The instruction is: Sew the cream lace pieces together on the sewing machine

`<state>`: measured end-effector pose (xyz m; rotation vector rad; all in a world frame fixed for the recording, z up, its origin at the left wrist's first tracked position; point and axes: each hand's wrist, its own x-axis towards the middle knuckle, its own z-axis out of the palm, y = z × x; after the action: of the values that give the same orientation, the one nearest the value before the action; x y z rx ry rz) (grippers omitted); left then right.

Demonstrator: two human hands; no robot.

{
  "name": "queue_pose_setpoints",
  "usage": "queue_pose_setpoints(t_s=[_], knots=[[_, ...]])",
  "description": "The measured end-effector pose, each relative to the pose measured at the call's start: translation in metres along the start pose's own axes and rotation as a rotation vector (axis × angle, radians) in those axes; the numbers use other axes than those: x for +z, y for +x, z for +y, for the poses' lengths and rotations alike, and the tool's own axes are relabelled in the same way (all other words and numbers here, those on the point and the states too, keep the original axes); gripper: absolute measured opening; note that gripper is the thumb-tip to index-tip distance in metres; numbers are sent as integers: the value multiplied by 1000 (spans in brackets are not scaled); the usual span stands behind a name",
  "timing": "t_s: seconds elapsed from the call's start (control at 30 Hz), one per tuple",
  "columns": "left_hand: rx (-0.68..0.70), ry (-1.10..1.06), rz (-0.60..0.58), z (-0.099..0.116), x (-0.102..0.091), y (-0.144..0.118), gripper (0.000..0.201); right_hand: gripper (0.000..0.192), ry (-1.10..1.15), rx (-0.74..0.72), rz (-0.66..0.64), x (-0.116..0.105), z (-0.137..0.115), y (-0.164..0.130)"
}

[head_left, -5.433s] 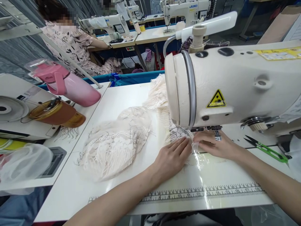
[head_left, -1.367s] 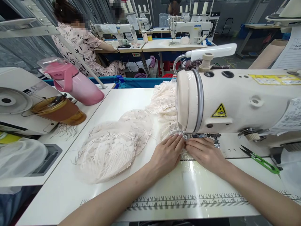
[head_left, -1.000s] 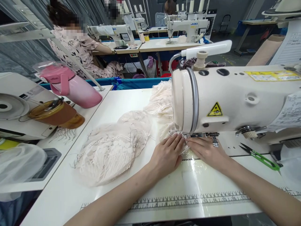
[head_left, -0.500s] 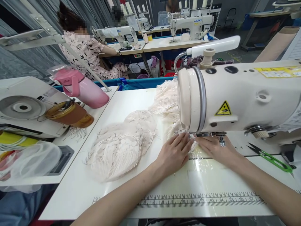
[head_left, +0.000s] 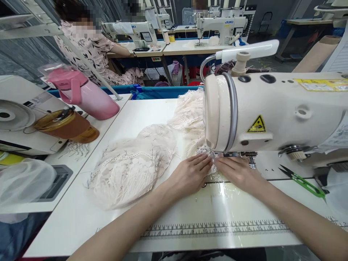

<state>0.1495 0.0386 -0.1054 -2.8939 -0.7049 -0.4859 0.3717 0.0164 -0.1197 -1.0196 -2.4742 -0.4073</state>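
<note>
Printed measuring scale along the near edge of the white sewing table; left hand and right hand — both flat, fingers extended, pressing rather than grasping — pinning cream lace fabric at the foot of the cream industrial sewing machine; lace heaped leftward and trailing behind the machine head; green-handled thread snips to the right; amber lidded tumbler and pink insulated jug on the left — beyond, a seated person in a floral top.

Head camera looks forward-down, close over the table.
</note>
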Motion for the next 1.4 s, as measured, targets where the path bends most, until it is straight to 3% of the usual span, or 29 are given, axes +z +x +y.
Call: queue_pose_setpoints(t_s=[0.4,0.63,1.4], knots=[[-9,29,3,-6,0,1,35,22,61,-77,140,3,-8,10],[-67,14,-44,-1,-2,1,37,24,122,-25,69,0,-9,7],[-180,134,6,13,11,5,35,29,114,98,46,5,-4,2]])
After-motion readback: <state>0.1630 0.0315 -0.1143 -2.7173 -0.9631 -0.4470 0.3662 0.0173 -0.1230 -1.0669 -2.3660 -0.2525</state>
